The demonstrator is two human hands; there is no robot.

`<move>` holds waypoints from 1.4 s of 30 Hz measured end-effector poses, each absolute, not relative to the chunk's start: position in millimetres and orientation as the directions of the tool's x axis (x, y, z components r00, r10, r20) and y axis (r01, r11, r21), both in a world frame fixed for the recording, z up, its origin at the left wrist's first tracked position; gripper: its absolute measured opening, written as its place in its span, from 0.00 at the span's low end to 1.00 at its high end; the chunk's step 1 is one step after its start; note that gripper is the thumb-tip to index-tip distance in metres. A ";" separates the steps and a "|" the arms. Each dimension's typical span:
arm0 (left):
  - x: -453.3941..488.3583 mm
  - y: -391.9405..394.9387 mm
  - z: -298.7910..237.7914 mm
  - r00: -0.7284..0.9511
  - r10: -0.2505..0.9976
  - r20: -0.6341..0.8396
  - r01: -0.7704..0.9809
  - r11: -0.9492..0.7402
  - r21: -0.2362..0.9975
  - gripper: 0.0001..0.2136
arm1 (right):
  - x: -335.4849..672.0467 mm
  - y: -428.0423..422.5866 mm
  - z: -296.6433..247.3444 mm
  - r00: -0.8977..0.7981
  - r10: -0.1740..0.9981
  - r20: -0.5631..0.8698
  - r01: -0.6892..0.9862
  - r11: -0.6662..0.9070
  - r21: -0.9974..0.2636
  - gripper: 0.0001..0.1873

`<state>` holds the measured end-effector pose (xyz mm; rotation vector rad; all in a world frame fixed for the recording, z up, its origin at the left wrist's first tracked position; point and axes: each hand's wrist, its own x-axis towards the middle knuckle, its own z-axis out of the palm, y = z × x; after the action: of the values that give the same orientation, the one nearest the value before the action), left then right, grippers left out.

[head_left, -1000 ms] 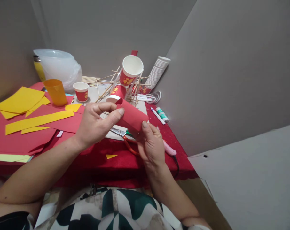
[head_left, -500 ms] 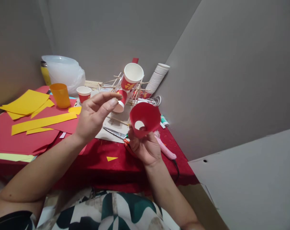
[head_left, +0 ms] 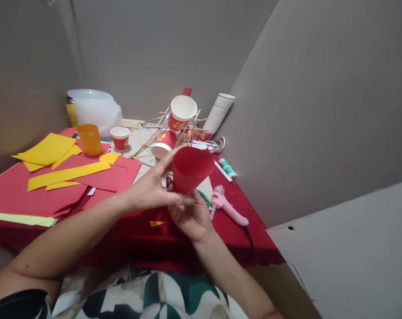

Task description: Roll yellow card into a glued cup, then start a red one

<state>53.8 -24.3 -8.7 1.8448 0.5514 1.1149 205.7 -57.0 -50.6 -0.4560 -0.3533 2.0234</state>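
Observation:
Between my two hands is a red paper cone (head_left: pixel 190 170), wide end up and tilted towards me. My left hand (head_left: pixel 154 188) grips its left side, fingers behind and thumb along the lower front. My right hand (head_left: pixel 192 219) holds it from underneath, partly hidden by the cone and my left hand. Beyond stands a frame of thin wooden sticks (head_left: pixel 144 148) carrying red-and-white paper cups (head_left: pixel 179 119). A pink glue gun (head_left: pixel 229 207) lies right of my right hand, and a small yellow paper triangle (head_left: pixel 157 223) lies in front on the red cloth.
Red paper sheets (head_left: pixel 31 195) and yellow paper pieces (head_left: pixel 51 148) cover the left side. An orange cup (head_left: pixel 89 141), a small paper cup (head_left: pixel 120 139) and a white plastic tub (head_left: pixel 96 110) stand behind. A leaning cup stack (head_left: pixel 219 113) is by the right wall (head_left: pixel 320 110).
My left hand has moved right and closed on the red cone. The cone has tilted so that its inside base no longer shows, and my right hand has shifted slightly left.

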 end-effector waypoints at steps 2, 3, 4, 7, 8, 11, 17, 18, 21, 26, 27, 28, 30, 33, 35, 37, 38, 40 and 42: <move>55.6 -25.7 -10.1 0.466 0.760 0.453 -0.033 -0.496 0.868 0.36 | 198.3 -57.2 -51.1 -0.453 0.873 -0.178 -0.773 -0.484 -0.410 0.11; 56.1 -26.2 -10.8 0.459 0.773 0.439 -0.030 -0.480 0.877 0.32 | 195.4 -57.4 -51.4 -0.458 0.871 -0.179 -0.775 -0.489 -0.399 0.11; 56.4 -26.6 -11.6 0.456 0.782 0.426 -0.036 -0.462 0.886 0.29 | 193.1 -57.6 -51.6 -0.461 0.870 -0.175 -0.782 -0.491 -0.385 0.12; 56.3 -26.7 -14.7 0.439 0.800 0.408 -0.068 -0.423 0.903 0.25 | 189.3 -58.1 -52.8 -0.477 0.864 -0.162 -0.795 -0.503 -0.338 0.13; 56.1 -26.5 -15.4 0.432 0.805 0.406 -0.068 -0.420 0.905 0.26 | 188.9 -58.2 -53.4 -0.483 0.860 -0.163 -0.796 -0.509 -0.327 0.13; 55.6 -25.6 -14.3 0.413 0.807 0.423 -0.063 -0.438 0.897 0.31 | 189.1 -57.6 -54.7 -0.470 0.867 -0.165 -0.800 -0.498 -0.336 0.12; 52.8 -20.4 -4.6 0.461 0.758 0.461 -0.197 -0.419 0.886 0.41 | 193.7 -56.0 -48.6 -0.469 0.874 -0.125 -0.807 -0.482 -0.342 0.10; 52.0 -18.4 -3.8 0.469 0.755 0.459 -0.216 -0.406 0.888 0.42 | 194.8 -56.0 -46.9 -0.474 0.872 -0.120 -0.809 -0.486 -0.331 0.11; 50.2 -10.6 -3.7 0.451 0.765 0.459 -0.256 -0.382 0.888 0.40 | 199.2 -55.7 -43.2 -0.449 0.888 -0.095 -0.825 -0.453 -0.339 0.15; 48.5 4.7 -7.0 0.352 0.834 0.424 -0.274 -0.341 0.899 0.36 | 211.4 -51.3 -42.6 -0.401 0.916 -0.033 -0.820 -0.374 -0.433 0.12; 48.0 7.4 -7.3 0.333 0.850 0.408 -0.274 -0.327 0.904 0.37 | 213.8 -50.3 -42.6 -0.394 0.918 -0.029 -0.824 -0.367 -0.432 0.12; 47.4 9.8 -7.2 0.317 0.865 0.389 -0.276 -0.308 0.910 0.37 | 215.8 -49.5 -42.4 -0.389 0.920 -0.034 -0.832 -0.367 -0.416 0.12; 45.8 13.5 -5.6 0.292 0.892 0.344 -0.288 -0.261 0.921 0.37 | 217.9 -48.6 -41.5 -0.388 0.919 -0.063 -0.853 -0.385 -0.352 0.13; 41.6 15.4 1.4 0.258 0.915 0.310 -0.312 -0.224 0.923 0.32 | 215.4 -49.2 -39.4 -0.418 0.900 -0.120 -0.850 -0.435 -0.297 0.16; 37.3 13.7 8.5 0.245 0.912 0.327 -0.329 -0.239 0.913 0.26 | 211.6 -50.2 -38.8 -0.445 0.883 -0.151 -0.820 -0.469 -0.327 0.15; 32.0 10.0 16.3 0.261 0.892 0.370 -0.331 -0.278 0.902 0.20 | 207.9 -51.4 -39.5 -0.460 0.871 -0.174 -0.789 -0.491 -0.368 0.14; 29.1 7.6 19.9 0.277 0.875 0.398 -0.325 -0.305 0.895 0.18 | 206.5 -51.8 -40.3 -0.464 0.866 -0.186 -0.778 -0.498 -0.383 0.13; 23.3 2.7 26.1 0.318 0.838 0.444 -0.297 -0.356 0.886 0.16 | 204.4 -52.4 -42.4 -0.465 0.860 -0.209 -0.764 -0.510 -0.397 0.13; 17.7 -1.5 30.2 0.376 0.811 0.449 -0.261 -0.372 0.891 0.16 | 203.0 -52.6 -44.6 -0.477 0.849 -0.229 -0.748 -0.528 -0.403 0.13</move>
<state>17.7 -1.5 30.2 1.5528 0.5093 1.2396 203.0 -52.6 -44.6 -0.4983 -0.3052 2.0839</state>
